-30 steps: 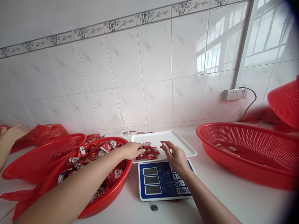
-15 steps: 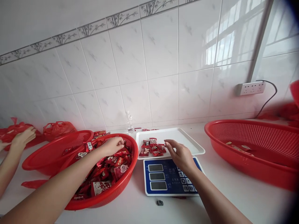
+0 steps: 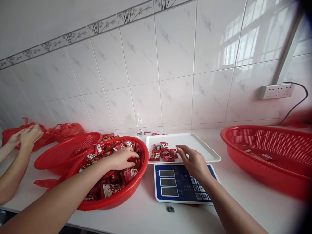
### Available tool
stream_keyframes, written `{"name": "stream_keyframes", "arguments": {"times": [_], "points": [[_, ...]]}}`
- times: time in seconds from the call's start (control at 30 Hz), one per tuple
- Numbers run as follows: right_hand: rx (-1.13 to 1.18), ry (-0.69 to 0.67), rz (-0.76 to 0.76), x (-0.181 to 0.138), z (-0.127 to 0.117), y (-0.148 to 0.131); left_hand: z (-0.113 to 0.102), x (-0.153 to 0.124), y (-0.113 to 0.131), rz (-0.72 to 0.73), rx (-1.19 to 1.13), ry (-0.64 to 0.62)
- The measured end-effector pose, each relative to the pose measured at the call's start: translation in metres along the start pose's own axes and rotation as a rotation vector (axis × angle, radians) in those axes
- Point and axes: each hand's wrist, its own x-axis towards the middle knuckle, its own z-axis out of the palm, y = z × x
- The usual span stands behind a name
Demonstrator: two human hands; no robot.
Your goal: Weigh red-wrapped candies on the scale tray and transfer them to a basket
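My left hand [image 3: 122, 159] reaches into a red mesh basket [image 3: 136, 191] full of red candy packets [image 3: 109, 190], its fingers curled down among the packets; what they grip is hidden. My right hand [image 3: 193, 161] hovers over the front edge of a white tray [image 3: 209, 152] on a blue electronic scale [image 3: 181, 183], fingers apart and holding nothing. A small pile of red packets [image 3: 163, 152] lies on the tray's left side, just left of my right fingertips.
A second red basket [image 3: 63, 156] sits behind the full one. A large red basket [image 3: 265, 162] with a few packets stands at the right. Another person's hands [image 3: 26, 135] handle red bags [image 3: 63, 130] at far left. A clear bottle [image 3: 139, 125] stands by the tiled wall.
My left hand left the tray, where it set packets down, and went back into the full basket. My right hand stayed by the tray. The view shifted right and down.
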Motion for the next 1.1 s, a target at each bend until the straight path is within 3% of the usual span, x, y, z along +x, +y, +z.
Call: {"name": "stream_keyframes", "arguments": {"times": [0.13,0.33,0.5,0.67,0.87,1.0,1.1], "points": [[0.003,-0.005,0.015,0.001,0.000,0.000,0.002,0.008,0.008,0.083,-0.008,0.055],[0.016,-0.012,0.025,0.001,-0.001,-0.001,-0.016,0.027,0.018,-0.007,-0.323,0.255],[0.031,-0.016,0.019,0.000,-0.001,0.000,-0.006,0.052,0.046,0.011,-0.338,0.328],[0.035,-0.005,0.024,0.001,-0.002,-0.001,0.011,0.075,0.076,0.031,-0.292,0.265],[0.047,0.004,-0.002,0.001,-0.001,-0.003,0.024,0.088,0.084,0.126,-0.194,0.177],[0.044,-0.017,-0.002,-0.001,0.001,-0.003,0.025,0.091,0.092,0.041,-0.117,0.006],[0.047,-0.028,0.008,-0.001,0.001,-0.003,0.028,0.097,0.100,0.009,-0.119,-0.051]]}}
